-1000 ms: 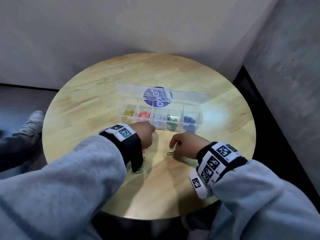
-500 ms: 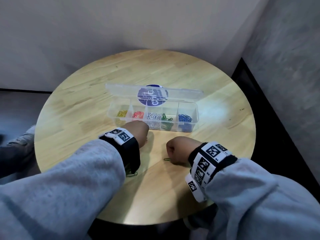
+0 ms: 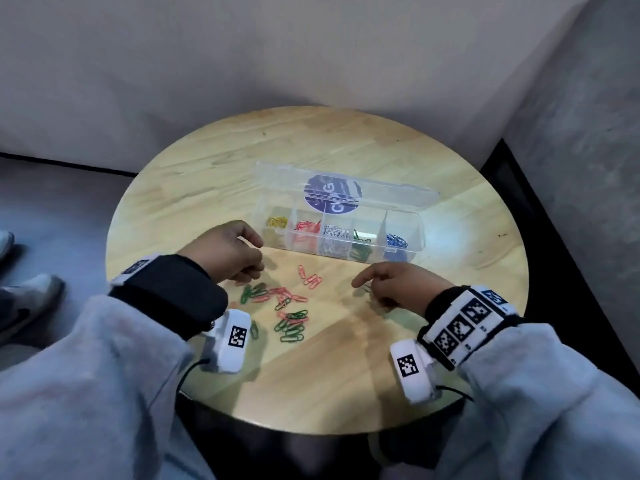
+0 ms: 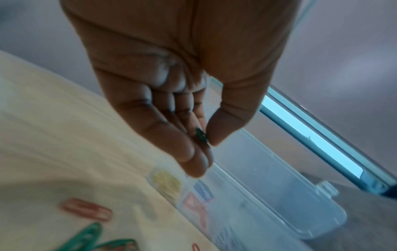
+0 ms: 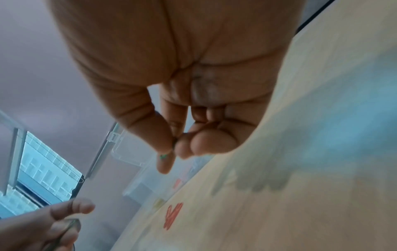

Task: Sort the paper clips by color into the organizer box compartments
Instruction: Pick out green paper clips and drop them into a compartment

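A clear organizer box (image 3: pixel 419 233) stands open on the round wooden table (image 3: pixel 346 375), with its lid (image 3: pixel 391 194) tipped back. Left to right, its compartments hold yellow (image 3: pixel 277 221), red (image 3: pixel 306 226), white (image 3: pixel 336 237), green (image 3: pixel 360 241) and blue (image 3: pixel 396 240) clips. In front of the box lies a loose pile of red and green clips (image 3: pixel 282 304). My left hand (image 3: pixel 258 259) hovers over the pile's left end and pinches a green clip (image 4: pixel 201 135) between thumb and fingers. To the right of the pile, my right hand (image 3: pixel 360 284) pinches another green clip (image 5: pixel 164 156).
The table sits in a corner, with walls close behind and to the right. Its near edge runs just under my forearms. Shoes (image 3: pixel 31 299) rest on the floor at the left. Bare wood lies right of the box (image 3: pixel 478 237).
Both hands have lifted off the table and moved apart, uncovering the pile of loose clips. The right hand has come up with the green clip it was on. My head has shifted.
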{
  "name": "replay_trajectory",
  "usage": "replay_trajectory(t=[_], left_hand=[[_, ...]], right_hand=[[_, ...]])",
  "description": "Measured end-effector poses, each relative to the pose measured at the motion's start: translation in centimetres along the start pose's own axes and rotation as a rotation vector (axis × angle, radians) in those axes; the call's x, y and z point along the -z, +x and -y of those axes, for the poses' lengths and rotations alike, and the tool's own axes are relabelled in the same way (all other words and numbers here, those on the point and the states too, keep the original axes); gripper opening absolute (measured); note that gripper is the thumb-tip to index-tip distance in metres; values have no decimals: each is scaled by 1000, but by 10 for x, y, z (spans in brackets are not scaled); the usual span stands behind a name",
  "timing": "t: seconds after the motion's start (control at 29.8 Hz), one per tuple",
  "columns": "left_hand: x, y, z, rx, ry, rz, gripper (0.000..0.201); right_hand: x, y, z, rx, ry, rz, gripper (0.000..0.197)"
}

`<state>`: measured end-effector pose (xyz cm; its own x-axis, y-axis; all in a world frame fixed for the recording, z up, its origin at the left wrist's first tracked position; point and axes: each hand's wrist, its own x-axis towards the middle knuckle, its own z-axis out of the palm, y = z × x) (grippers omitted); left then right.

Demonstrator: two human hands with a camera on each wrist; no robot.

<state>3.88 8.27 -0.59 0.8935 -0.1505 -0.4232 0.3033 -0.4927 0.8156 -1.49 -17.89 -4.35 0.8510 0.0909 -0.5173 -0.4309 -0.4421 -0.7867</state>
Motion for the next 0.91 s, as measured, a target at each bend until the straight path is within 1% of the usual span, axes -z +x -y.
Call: replay_trajectory(t=[0.07,0.17,0.24,0.3,0.34,0.4,0.47,0.5,0.54,0.57,0.64,0.71,0.77,0.84,0.91], left_hand=[[15,-4,13,49,-103,-3,23],[34,-5,24,86,-167,-21,27],[46,-4,29,92,-148,-30,26],[54,0,35,92,-116,-40,20],[58,2,37,95,-103,-42,16],[61,6,42,111,-56,-27,13],[59,7,42,130,-4,21,13],[56,7,41,126,-25,46,12],[52,7,39,120,-101,70,10],[47,7,36,122,-228,90,10],[36,5,27,137,-524,170,20],[26,5,18,118,-662,294,30],[18,2,9,77,-712,384,36],[11,-1,3,49,-734,443,40],[6,-4,2,36,-738,481,43]], right_hand=[[-8,-1,8,-35,88,-4,34],[-22,-1,22,-73,247,-1,33],[-31,1,31,-87,412,28,33],[-40,4,38,-80,553,59,32],[-45,6,42,-78,591,70,31],[-55,9,49,-82,621,86,31],[-65,12,55,-95,625,83,31],[-69,14,57,-103,621,72,30],[-72,15,59,-112,612,54,29],[-75,17,61,-119,603,31,28],[-79,20,67,-129,589,-5,27],[-82,22,74,-133,588,-14,35],[-84,23,80,-141,623,15,49],[-86,24,83,-146,663,82,61],[-89,25,83,-142,701,133,64]])
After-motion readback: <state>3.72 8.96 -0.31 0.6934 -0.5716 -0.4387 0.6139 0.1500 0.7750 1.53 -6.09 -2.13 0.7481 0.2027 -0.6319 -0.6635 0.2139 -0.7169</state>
